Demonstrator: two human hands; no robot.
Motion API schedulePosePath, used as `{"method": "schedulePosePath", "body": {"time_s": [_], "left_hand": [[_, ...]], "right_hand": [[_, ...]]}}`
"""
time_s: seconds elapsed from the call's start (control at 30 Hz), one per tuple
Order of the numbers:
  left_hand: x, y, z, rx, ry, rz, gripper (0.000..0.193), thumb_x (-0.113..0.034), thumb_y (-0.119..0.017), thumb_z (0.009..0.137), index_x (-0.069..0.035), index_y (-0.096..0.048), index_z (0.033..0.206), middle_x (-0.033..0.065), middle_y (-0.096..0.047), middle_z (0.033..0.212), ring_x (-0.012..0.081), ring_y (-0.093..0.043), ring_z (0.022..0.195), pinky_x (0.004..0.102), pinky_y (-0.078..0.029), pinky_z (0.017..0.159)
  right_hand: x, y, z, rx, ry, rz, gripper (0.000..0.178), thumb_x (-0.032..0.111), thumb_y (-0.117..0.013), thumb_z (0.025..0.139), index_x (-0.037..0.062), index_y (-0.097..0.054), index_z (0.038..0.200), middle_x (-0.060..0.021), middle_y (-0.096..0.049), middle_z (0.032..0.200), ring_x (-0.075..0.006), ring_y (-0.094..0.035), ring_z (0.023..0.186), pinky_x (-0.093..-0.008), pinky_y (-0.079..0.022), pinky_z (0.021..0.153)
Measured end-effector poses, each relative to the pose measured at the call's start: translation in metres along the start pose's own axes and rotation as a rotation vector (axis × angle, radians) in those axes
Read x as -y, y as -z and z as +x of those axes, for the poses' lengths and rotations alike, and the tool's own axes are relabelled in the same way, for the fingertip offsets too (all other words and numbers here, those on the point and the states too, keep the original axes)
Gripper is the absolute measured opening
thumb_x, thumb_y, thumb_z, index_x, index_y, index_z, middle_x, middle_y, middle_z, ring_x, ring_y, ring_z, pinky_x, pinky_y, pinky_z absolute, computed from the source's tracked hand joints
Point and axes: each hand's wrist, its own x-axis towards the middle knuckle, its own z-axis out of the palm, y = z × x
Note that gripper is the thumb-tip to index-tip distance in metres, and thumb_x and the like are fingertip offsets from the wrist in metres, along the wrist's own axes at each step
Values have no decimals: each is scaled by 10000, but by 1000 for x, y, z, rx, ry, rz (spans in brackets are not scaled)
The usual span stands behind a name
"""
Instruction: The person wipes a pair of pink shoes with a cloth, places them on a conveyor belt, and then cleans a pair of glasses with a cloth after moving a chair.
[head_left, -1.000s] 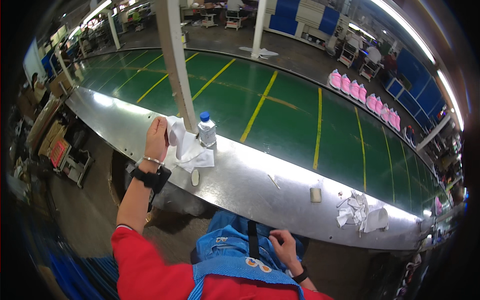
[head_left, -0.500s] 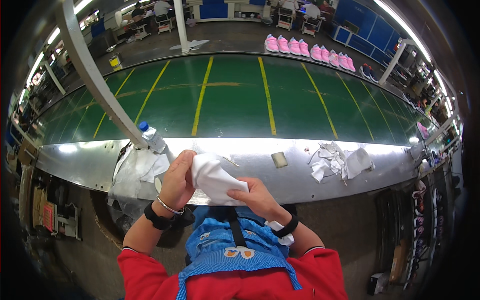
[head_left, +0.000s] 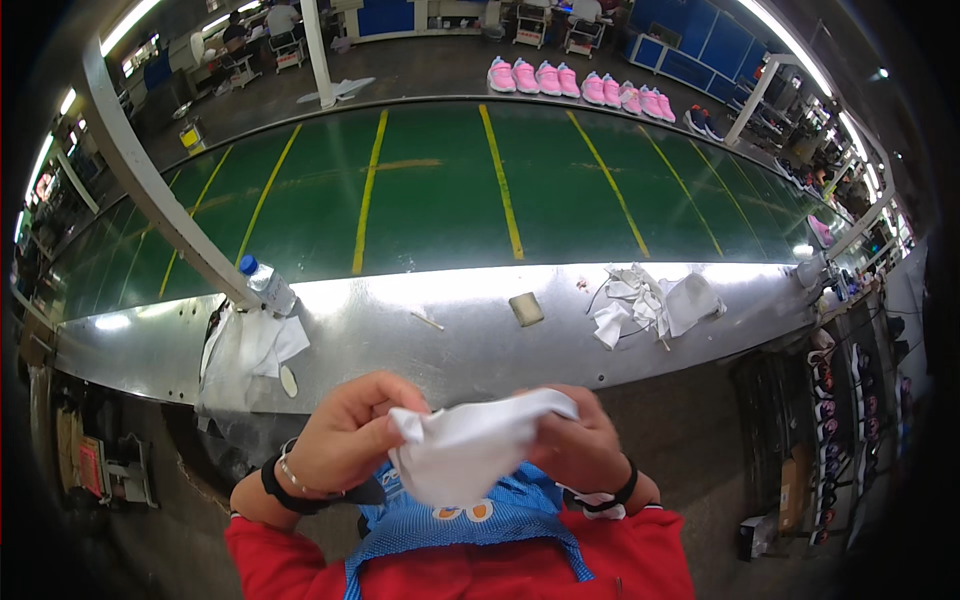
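White cloth (head_left: 458,455) held, bench edge (head_left: 685,362) beyond

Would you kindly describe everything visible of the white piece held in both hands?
The white piece looks thin, soft and pliable, like fabric, with shaded folds; blur hides any weave or stitching. The left hand pinches its left end and the right hand grips its right end, partly covering it. Held between them, it bulges toward the bottom of the picture, appearing over the blue apron, on the wearer's side of the metal counter.
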Motion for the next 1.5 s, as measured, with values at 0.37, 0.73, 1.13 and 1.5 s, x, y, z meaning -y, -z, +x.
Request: {"method": "schedulePosePath", "body": {"time_s": [0.37, 0.73, 1.13, 1.5], "left_hand": [[100, -178, 50, 1020, -1234, -961, 475, -465, -335, 853, -108, -513, 1112, 163, -478, 1139, 309, -469, 966, 427, -383, 770], [62, -85, -5, 959, -925, -114, 565, -506, -373, 814, -9, -508, 1050, 226, -518, 1026, 369, -500, 918, 454, -395, 780], [15, -55, 1, 856, -899, -389, 423, -380, -340, 891, 16, -476, 829, 231, -500, 898, 414, -495, 889, 536, -368, 778], [31, -89, -10, 736, -1144, -707, 529, -432, -428, 831, 25, -393, 1096, 240, -403, 1135, 349, -354, 1109, 432, -296, 910]], "right_hand": [[-26, -86, 10, 948, 919, 419, 338, 277, -428, 863, -22, -585, 855, -140, -583, 799, -302, -580, 750, -445, -431, 755], [-50, -90, 11, 960, 948, 422, 390, 347, -447, 847, -14, -582, 907, -150, -574, 881, -299, -561, 763, -419, -436, 729], [-106, -120, 41, 879, 1076, 669, 463, 424, -468, 828, -4, -578, 964, -160, -564, 971, -295, -541, 777, -389, -443, 700], [-64, -110, 17, 710, 918, 316, 569, 344, -383, 881, -131, -332, 1189, -272, -421, 1124, -347, -441, 984, -453, -334, 830]]}}
